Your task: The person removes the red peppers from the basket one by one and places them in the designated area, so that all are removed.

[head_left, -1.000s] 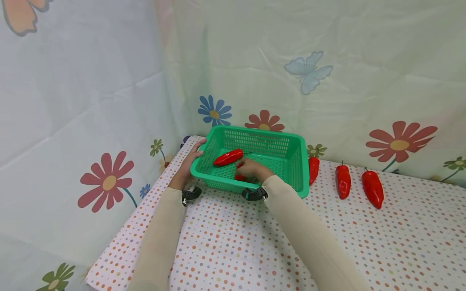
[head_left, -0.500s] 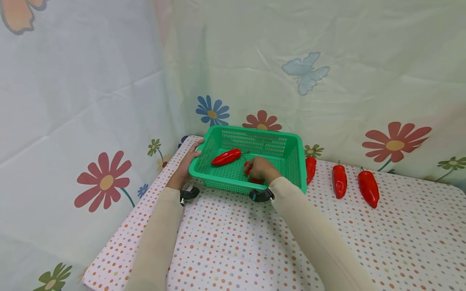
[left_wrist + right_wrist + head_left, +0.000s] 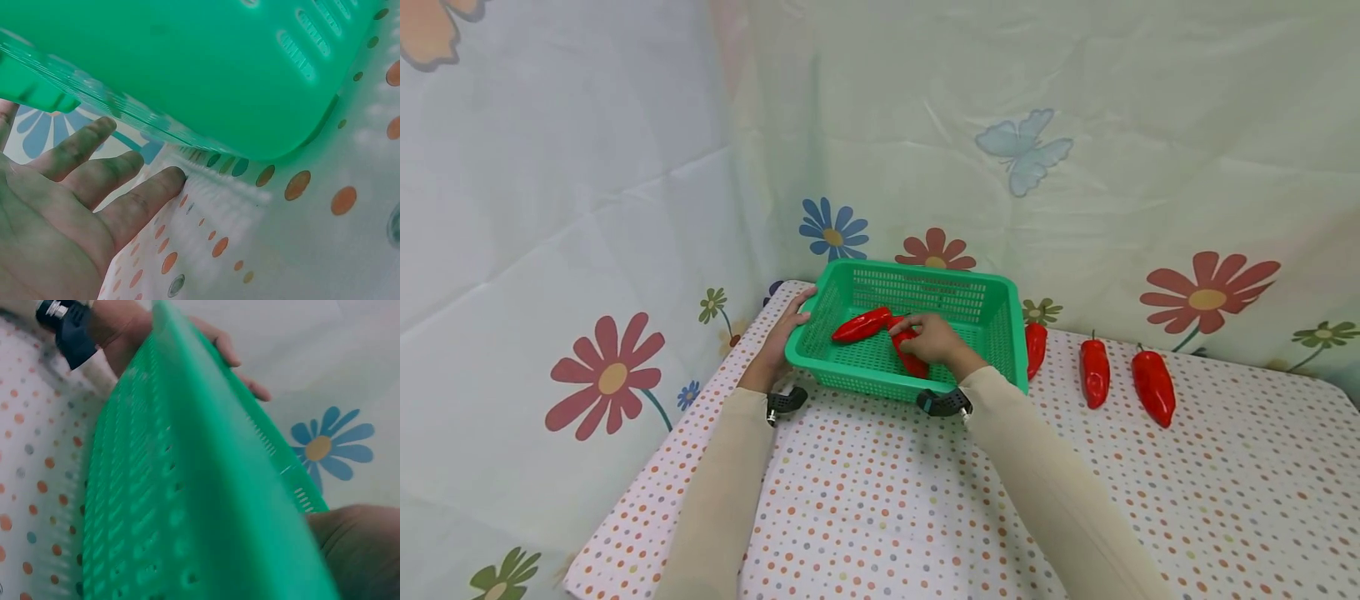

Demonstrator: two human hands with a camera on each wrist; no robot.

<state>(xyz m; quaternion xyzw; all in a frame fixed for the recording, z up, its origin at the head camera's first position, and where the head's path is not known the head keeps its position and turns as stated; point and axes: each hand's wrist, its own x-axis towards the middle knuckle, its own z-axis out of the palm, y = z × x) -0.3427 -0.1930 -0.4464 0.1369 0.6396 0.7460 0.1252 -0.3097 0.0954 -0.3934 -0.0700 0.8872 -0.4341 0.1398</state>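
Note:
Over the left rim of a green basket point(image 3: 850, 372), my left hand point(image 3: 777, 337) rests with fingers extended; in the left wrist view the hand point(image 3: 81, 206) has its fingers spread beside the basket's wall point(image 3: 187, 81). Inside the basket, my right hand point(image 3: 934, 337) reaches over a red pepper point(image 3: 914, 364), its fingers fairly straight and touching the pepper's upper part. Another red pepper point(image 3: 861, 325) lies just left of it. In the right wrist view, the basket wall point(image 3: 206, 456) hides the right fingertips and both peppers; part of the right hand point(image 3: 362, 550) shows.
Right of the basket, red peppers point(image 3: 1035, 348) point(image 3: 1095, 375) point(image 3: 1153, 387) lie on the dotted tablecloth point(image 3: 865, 500). Printed curtains point(image 3: 887, 183) hang behind the table and along its left side.
The pepper under my right hand has shifted left and back, nearer the other pepper. My right fingers have straightened and spread from their curled pose. The left hand stays at the rim.

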